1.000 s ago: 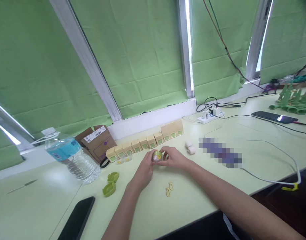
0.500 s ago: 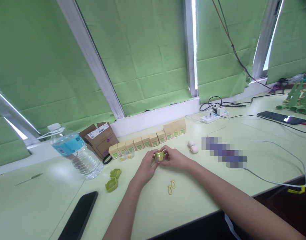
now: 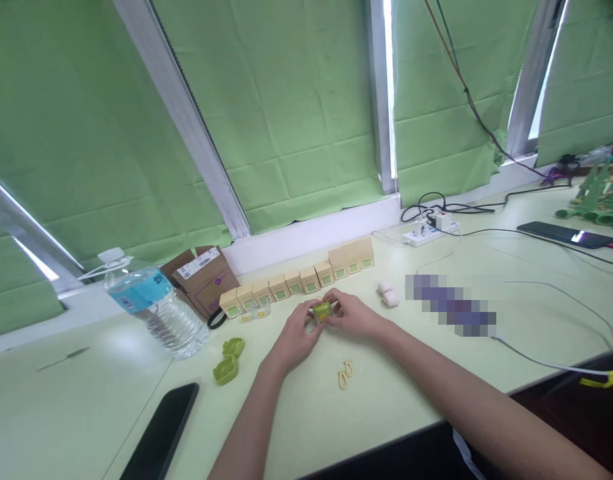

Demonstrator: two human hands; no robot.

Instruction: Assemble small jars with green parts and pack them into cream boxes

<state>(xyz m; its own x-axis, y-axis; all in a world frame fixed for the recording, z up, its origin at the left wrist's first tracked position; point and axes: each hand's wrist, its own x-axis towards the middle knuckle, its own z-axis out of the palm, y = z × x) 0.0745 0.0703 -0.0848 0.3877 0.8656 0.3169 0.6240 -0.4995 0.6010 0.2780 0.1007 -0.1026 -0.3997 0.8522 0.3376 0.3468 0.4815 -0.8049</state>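
Between both hands is a small green and clear container (image 3: 323,311) with a yellow spot on its lower part. My left hand (image 3: 297,332) grips its left side, fingers bent around it. My right hand (image 3: 349,315) pinches the opposite side. Just behind the hands runs a row of small tan boxes (image 3: 279,289) with green label faces. Nearer me, two yellow loops (image 3: 343,379) lie on the table. Off to the left are open green moulded shells (image 3: 226,369), and small clear pieces with yellow centres (image 3: 260,311) rest before the boxes.
A large water bottle (image 3: 159,310) leans at the left beside an open cardboard box (image 3: 206,280) and a black ring (image 3: 217,319). A black phone (image 3: 161,430) lies front left. Pink-white pieces (image 3: 387,295), a power strip (image 3: 431,231) and cables occupy the right.
The container has tilted between my fingers, so more of its green top faces me. Both hands stay in nearly the same place. The camera view has shifted very slightly.
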